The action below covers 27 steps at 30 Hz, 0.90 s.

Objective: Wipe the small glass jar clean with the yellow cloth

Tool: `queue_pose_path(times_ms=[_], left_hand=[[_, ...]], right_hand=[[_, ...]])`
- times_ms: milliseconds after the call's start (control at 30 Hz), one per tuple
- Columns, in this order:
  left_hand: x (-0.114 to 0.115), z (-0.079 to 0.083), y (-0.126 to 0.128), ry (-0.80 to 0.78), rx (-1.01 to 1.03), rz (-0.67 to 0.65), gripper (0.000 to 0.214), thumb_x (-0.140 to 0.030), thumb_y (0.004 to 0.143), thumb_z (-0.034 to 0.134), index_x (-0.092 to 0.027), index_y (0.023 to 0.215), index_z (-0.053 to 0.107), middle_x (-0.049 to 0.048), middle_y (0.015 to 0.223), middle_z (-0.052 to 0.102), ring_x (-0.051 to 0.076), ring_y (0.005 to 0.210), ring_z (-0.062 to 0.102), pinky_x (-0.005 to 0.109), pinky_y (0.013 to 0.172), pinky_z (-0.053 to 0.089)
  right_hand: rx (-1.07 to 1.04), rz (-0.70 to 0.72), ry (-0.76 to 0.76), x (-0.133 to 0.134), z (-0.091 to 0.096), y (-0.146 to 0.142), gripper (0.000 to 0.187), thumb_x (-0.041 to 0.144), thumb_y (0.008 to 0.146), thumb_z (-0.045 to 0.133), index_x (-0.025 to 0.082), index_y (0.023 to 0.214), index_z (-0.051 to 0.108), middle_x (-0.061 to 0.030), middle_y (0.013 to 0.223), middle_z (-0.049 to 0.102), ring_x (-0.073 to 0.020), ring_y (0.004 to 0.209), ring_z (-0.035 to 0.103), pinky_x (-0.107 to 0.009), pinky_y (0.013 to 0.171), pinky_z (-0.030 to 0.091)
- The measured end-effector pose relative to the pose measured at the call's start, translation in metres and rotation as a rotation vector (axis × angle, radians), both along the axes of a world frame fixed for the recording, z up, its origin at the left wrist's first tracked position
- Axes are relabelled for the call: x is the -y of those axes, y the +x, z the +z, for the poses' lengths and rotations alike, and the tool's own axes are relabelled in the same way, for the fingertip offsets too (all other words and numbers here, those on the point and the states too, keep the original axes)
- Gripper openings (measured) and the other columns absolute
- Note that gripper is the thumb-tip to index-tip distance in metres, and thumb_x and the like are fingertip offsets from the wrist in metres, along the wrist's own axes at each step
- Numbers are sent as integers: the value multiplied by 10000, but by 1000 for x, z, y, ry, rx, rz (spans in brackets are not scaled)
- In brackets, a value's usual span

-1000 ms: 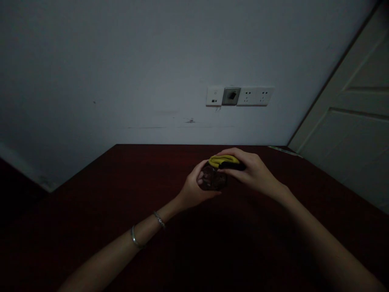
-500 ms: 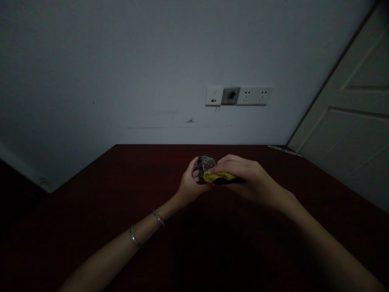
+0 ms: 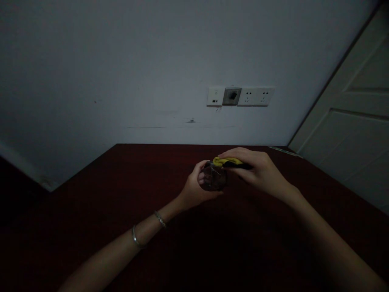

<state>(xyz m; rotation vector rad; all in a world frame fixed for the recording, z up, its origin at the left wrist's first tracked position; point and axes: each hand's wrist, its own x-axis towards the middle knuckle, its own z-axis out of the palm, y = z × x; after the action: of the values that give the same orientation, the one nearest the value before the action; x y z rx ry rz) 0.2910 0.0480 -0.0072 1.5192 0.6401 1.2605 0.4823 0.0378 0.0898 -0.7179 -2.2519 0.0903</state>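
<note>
My left hand [image 3: 194,188] is wrapped round a clear, round glass [image 3: 214,179], its fingers showing through the see-through wall. In my right hand [image 3: 253,164] is a folded yellow and black cloth [image 3: 229,162], pinched between thumb and fingers. The cloth's yellow end touches or lies just over the glass's upper rim. Dim light blurs the glass's exact shape. A bracelet and a bangle circle my left wrist and forearm.
Beneath my hands spreads a dark red tabletop [image 3: 146,170] that meets a pale wall [image 3: 136,73]. Sockets and a switch [image 3: 240,97] are set in the wall. A panelled white door [image 3: 352,134] stands at the right, and a thin printed strip [image 3: 285,151] lies along the table's back right edge.
My right hand has moved the cloth up to the glass's upper rim from its near side. My left hand has shifted slightly right and turned the glass, showing more of it.
</note>
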Motion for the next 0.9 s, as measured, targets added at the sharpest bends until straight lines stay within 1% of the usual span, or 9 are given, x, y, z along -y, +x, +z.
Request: queue_pose_path(times_ms=[133, 267, 333, 467, 633, 800, 900], left_hand=[[-3, 0, 0, -21, 19, 9, 948, -172, 472, 871, -195, 1263, 349, 142, 1218, 545, 266, 1046, 604, 416, 898, 520], [-7, -1, -1, -47, 60, 9, 954, -181, 482, 869, -194, 1275, 339, 161, 1271, 511, 288, 1078, 596, 419, 895, 527], [-8, -2, -2, -40, 70, 16, 955, -180, 487, 868, -193, 1279, 335, 167, 1292, 497, 294, 1092, 592, 423, 905, 524], [-7, -3, -3, -33, 43, -6, 973, -183, 499, 866, -196, 1299, 314, 155, 1229, 548, 296, 1085, 598, 436, 914, 519], [-1, -2, -2, 25, -33, -33, 941, -185, 519, 860, -186, 1301, 337, 147, 1211, 556, 292, 1084, 595, 444, 926, 511], [4, 0, -1, 60, -44, -40, 929, -185, 532, 855, -190, 1307, 343, 149, 1216, 554, 305, 1101, 588, 460, 933, 507], [3, -1, -1, 49, -38, -34, 952, -182, 530, 856, -187, 1322, 328, 159, 1232, 550, 318, 1137, 568, 480, 962, 487]], right_hand=[[38, 40, -9, 5, 3, -3, 252, 152, 841, 603, 186, 1086, 646, -75, 1062, 696, -197, 1000, 636, -337, 864, 516], [94, 139, -55, 14, 10, -6, 218, 167, 860, 586, 193, 1065, 658, -71, 1054, 685, -190, 1005, 621, -319, 852, 514], [118, 165, -78, 17, 14, -6, 201, 175, 868, 581, 199, 1048, 666, -67, 1048, 679, -183, 999, 614, -307, 837, 516], [91, 113, -58, 18, 17, -1, 218, 189, 873, 571, 212, 1070, 661, -71, 1034, 682, -201, 997, 617, -342, 838, 522], [75, 29, -30, 12, 13, 2, 263, 157, 858, 574, 210, 1105, 647, -86, 1062, 683, -221, 1016, 620, -400, 877, 520], [74, 68, -28, 8, 7, -2, 276, 145, 849, 585, 197, 1114, 645, -87, 1109, 681, -222, 1079, 610, -406, 930, 506], [80, 118, -51, 8, 7, -2, 275, 153, 849, 595, 196, 1116, 647, -81, 1111, 681, -209, 1081, 610, -377, 934, 503]])
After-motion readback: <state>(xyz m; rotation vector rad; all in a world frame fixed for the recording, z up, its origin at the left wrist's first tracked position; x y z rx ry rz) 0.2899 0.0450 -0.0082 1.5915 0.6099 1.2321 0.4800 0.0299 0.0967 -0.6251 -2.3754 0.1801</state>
